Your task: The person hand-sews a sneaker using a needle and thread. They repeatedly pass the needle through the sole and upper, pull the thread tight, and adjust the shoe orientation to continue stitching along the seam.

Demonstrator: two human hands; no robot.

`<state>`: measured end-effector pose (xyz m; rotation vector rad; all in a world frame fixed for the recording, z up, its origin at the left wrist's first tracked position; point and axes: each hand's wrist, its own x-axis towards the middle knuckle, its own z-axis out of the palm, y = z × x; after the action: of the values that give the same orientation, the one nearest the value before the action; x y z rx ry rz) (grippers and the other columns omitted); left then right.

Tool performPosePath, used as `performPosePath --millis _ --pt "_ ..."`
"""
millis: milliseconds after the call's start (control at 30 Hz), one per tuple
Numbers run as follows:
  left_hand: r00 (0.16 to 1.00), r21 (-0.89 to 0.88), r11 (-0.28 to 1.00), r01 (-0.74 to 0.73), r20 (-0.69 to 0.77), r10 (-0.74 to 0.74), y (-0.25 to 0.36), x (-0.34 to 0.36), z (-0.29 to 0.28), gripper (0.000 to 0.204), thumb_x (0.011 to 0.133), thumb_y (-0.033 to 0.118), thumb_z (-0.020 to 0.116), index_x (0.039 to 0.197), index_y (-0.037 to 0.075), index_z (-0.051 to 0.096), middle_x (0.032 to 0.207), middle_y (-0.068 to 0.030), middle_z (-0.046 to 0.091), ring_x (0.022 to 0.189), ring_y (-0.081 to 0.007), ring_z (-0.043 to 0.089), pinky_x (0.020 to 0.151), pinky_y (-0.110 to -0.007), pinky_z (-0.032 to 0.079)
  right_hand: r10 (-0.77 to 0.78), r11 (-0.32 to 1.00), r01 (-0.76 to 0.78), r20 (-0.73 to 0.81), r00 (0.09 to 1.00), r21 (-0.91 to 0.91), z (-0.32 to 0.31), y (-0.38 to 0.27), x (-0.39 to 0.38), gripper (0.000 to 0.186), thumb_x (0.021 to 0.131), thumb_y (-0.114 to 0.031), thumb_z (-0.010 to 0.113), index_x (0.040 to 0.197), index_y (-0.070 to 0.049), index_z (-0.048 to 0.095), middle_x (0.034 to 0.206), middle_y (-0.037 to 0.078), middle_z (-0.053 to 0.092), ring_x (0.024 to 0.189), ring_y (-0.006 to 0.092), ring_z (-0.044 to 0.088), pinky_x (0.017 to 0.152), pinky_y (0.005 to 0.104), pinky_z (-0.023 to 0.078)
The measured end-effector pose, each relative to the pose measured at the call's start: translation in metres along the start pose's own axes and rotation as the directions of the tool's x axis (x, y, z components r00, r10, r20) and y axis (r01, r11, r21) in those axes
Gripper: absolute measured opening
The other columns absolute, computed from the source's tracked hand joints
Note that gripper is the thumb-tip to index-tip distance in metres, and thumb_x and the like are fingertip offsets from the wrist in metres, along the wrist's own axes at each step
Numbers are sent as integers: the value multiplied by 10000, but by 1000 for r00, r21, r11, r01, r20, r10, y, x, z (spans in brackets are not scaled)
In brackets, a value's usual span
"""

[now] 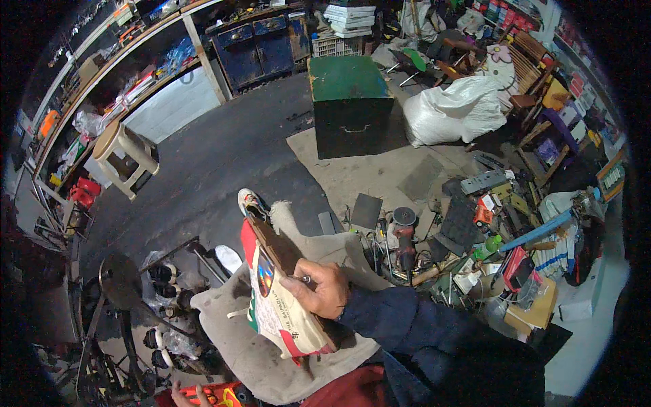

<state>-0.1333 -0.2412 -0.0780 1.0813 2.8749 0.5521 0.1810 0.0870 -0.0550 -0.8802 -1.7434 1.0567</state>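
A white sneaker [278, 315] with red and green patches lies tilted on its side on a worn grey cloth [237, 359] over my lap, its brown sole turned to the right. My right hand [322, 288] is closed round a small tool with a metal end [306, 279], its thumb pressed against the shoe's upper. Most of that tool is hidden in my fist. At the bottom edge, my left hand [186, 395] shows only some fingers, closed about a red-orange and yellow object [234, 395]. The picture cuts off the rest of it.
An angle grinder [405, 244] lies right of my lap among scattered tools, a green bottle [488, 247] and boxes. Ahead stand a green metal chest [352, 108] and white sacks [454, 112]. A beige stool [125, 159] stands left; a black metal machine [122, 285] is nearer.
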Motion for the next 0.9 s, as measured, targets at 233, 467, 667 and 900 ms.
performPosePath --millis 233,467,667,900 --pt "921 -897 441 -12 162 355 205 -33 43 453 918 331 690 1181 -11 554 1118 -121 611 1050 -211 628 910 -322 498 -28 999 29 -48 998 20 1 -2 0 323 945 -302 663 780 -32 599 586 120 550 505 166 552 496 341 417" --pt "576 -800 124 587 521 630 220 -11 61 555 875 248 722 1321 -20 529 1207 -127 638 1052 -206 634 864 -335 523 104 993 -102 -24 994 61 -4 4 -5 295 957 -294 656 812 -41 616 650 137 615 590 195 623 569 355 477" --pt "564 -831 360 -425 68 823 232 -7 78 553 883 333 738 1278 -20 579 1275 -122 634 1181 -222 592 1021 -369 440 169 978 -171 22 985 118 -9 7 -4 291 959 -252 656 806 -15 586 663 90 600 632 117 564 598 318 461" --pt "640 -781 16 624 522 564 249 3 76 571 879 150 727 1376 -11 497 1295 -98 614 1183 -185 586 1025 -333 451 79 995 -78 -22 997 64 -3 15 -5 275 962 -238 656 806 -26 579 652 49 571 627 79 500 574 298 429"
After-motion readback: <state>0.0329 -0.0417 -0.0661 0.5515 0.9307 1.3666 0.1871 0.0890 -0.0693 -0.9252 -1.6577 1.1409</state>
